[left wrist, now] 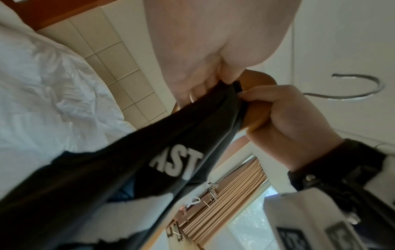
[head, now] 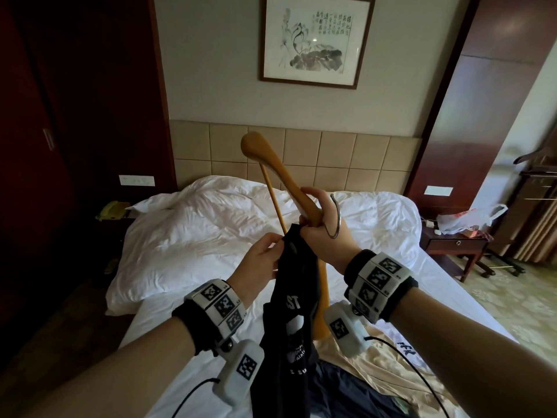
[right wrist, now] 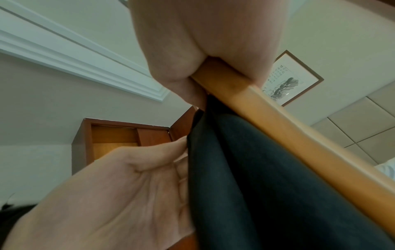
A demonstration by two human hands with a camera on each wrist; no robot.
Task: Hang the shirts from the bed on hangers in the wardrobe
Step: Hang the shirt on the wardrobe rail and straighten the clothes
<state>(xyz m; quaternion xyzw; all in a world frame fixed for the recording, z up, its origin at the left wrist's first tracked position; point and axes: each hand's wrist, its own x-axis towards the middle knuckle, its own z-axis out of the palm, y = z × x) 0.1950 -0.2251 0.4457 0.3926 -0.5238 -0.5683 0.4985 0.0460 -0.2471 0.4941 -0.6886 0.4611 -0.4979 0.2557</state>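
White, rumpled bedding covered the bed (head: 211, 230), which filled the middle of the head view below a tan padded headboard (head: 301, 152) and a framed ink painting (head: 316, 40). Dark red-brown wardrobe (head: 75, 116) panelling stood at the left of the bed, and a dark wooden bedside table (head: 455, 245) carrying a plastic bag (head: 470, 218) stood at the right. On the near part of the mattress lay further garments: a beige shirt (head: 361, 363), a white shirt (head: 404, 348) with dark lettering beside it, and a dark blue garment (head: 346, 384) closest to the camera.

Above these, a black shirt (head: 297, 297) with white lettering hung lengthwise from both hands, its upper edge gathered at the middle of a wooden hanger (head: 280, 176). The hanger was held tilted, one arm pointing up toward the headboard and the other running down behind the black shirt; its metal hook (head: 336, 218) curved out to the right of the knuckles. The right hand (head: 322, 224) was wrapped firmly around the hanger's centre, fingers curled over the wood. The left hand (head: 259, 260) pinched the shirt's upper edge between thumb and fingers, just beside the right hand.
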